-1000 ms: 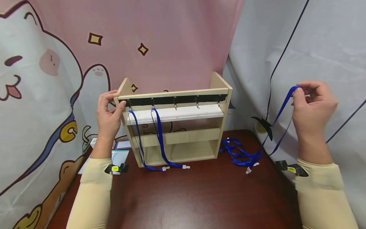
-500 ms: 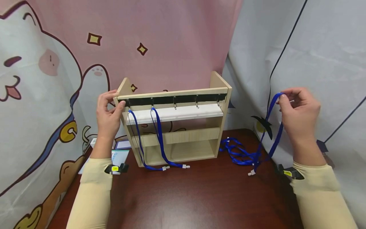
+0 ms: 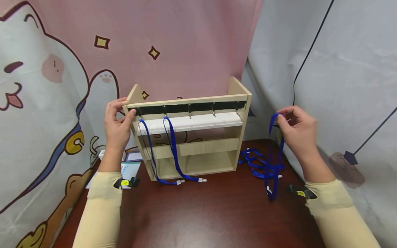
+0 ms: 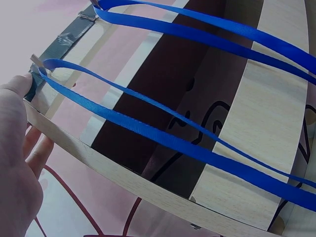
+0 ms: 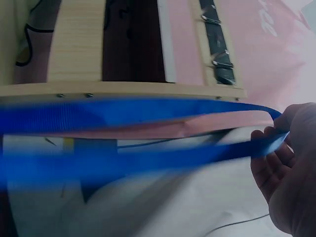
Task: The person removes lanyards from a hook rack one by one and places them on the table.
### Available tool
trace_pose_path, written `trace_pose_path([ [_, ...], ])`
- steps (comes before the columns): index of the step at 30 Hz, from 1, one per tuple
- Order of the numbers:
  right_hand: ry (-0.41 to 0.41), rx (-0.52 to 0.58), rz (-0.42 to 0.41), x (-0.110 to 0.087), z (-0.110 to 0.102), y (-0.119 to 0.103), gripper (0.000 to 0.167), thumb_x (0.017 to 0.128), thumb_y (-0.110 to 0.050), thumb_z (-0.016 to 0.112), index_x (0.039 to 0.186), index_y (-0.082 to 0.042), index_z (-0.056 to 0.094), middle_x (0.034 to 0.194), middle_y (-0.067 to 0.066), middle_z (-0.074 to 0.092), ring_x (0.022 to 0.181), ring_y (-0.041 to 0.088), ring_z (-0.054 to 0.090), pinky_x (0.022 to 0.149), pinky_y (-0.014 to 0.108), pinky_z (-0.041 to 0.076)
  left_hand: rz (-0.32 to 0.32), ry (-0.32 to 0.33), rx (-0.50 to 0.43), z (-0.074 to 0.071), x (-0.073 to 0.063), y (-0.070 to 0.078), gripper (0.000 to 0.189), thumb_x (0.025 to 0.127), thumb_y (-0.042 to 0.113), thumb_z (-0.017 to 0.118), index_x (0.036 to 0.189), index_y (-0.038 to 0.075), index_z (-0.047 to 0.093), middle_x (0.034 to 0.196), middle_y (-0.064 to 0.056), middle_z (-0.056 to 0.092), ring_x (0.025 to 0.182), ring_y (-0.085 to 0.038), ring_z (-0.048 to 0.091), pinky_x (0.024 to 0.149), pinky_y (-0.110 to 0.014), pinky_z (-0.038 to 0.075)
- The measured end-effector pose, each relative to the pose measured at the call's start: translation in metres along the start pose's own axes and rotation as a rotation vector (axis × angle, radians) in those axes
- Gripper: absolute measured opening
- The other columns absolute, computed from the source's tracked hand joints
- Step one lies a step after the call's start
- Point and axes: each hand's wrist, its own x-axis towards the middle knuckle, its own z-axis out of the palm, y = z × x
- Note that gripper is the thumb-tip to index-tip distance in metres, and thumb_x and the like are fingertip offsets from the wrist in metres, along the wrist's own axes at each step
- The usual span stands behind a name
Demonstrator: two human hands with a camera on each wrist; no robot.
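Observation:
My left hand (image 3: 118,124) grips the upper left corner of a small wooden shelf (image 3: 192,148), thumb on the front and fingers round the outer side. A black strip (image 3: 178,109) with several metal hooks runs along its top board. Two blue lanyards hang from the leftmost hooks: the first lanyard (image 3: 150,146) and the second lanyard (image 3: 174,151), their white clips on the table. Right of the shelf, my right hand (image 3: 299,132) pinches the loop of another blue lanyard (image 5: 148,113) between thumb and fingers. Its lower end dangles above the table, blurred.
More blue lanyards (image 3: 255,165) lie tangled on the dark red table (image 3: 198,213), right of the shelf. At the left stand a white box and a booklet (image 3: 131,168). A patterned pink curtain (image 3: 198,44) hangs behind, a grey-white one (image 3: 341,62) to the right.
My right hand has moved left and down toward the shelf, carrying the lanyard away from the right curtain. The left hand has stayed on the shelf corner.

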Motion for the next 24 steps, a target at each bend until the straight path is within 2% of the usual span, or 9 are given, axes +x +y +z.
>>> trace_pose_path([
  [5, -0.067, 0.004, -0.001, -0.007, 0.011, 0.015, 0.008, 0.099, 0.005, 0.07, 0.104, 0.008, 0.076, 0.085, 0.007, 0.071, 0.069, -0.001, 0.06, 0.062, 0.01, 0.045, 0.002, 0.0, -0.004, 0.0, 0.0, 0.002, 0.033, 0.108, 0.013, 0.072, 0.136, -0.003, 0.065, 0.151, -0.002, 0.057, 0.129, -0.014, 0.055, 0.101, -0.03, 0.061],
  [11, -0.131, -0.013, 0.05, -0.015, 0.018, 0.022, 0.007, 0.101, 0.001, 0.074, 0.106, 0.001, 0.078, 0.087, 0.007, 0.072, 0.071, 0.003, 0.06, 0.062, 0.012, 0.045, 0.011, -0.002, -0.024, 0.0, -0.001, 0.003, 0.033, 0.108, 0.011, 0.072, 0.136, -0.004, 0.064, 0.151, -0.006, 0.057, 0.129, -0.015, 0.055, 0.1, -0.027, 0.06],
  [15, -0.149, -0.041, 0.073, -0.019, 0.017, 0.026, 0.006, 0.102, -0.001, 0.074, 0.105, 0.0, 0.079, 0.087, 0.007, 0.071, 0.072, 0.004, 0.059, 0.065, 0.012, 0.046, 0.017, 0.003, -0.019, 0.0, 0.002, -0.011, 0.033, 0.107, 0.01, 0.072, 0.136, -0.004, 0.064, 0.152, -0.006, 0.057, 0.129, -0.015, 0.055, 0.099, -0.026, 0.06],
  [19, -0.181, -0.071, 0.109, -0.025, 0.013, 0.033, 0.005, 0.101, -0.002, 0.074, 0.105, -0.001, 0.078, 0.087, 0.006, 0.069, 0.074, 0.004, 0.058, 0.068, 0.013, 0.044, 0.022, 0.007, -0.011, -0.001, 0.006, -0.029, 0.033, 0.107, 0.012, 0.074, 0.137, 0.0, 0.066, 0.152, 0.001, 0.057, 0.129, -0.015, 0.055, 0.097, -0.025, 0.06],
  [24, -0.306, -0.104, 0.142, -0.032, 0.002, 0.045, 0.004, 0.103, -0.004, 0.075, 0.106, -0.002, 0.076, 0.088, 0.008, 0.071, 0.072, 0.007, 0.058, 0.064, 0.014, 0.045, 0.028, -0.001, -0.012, -0.002, 0.007, -0.035, 0.035, 0.106, 0.017, 0.077, 0.138, 0.006, 0.068, 0.151, 0.007, 0.057, 0.13, -0.015, 0.055, 0.098, -0.028, 0.062],
])
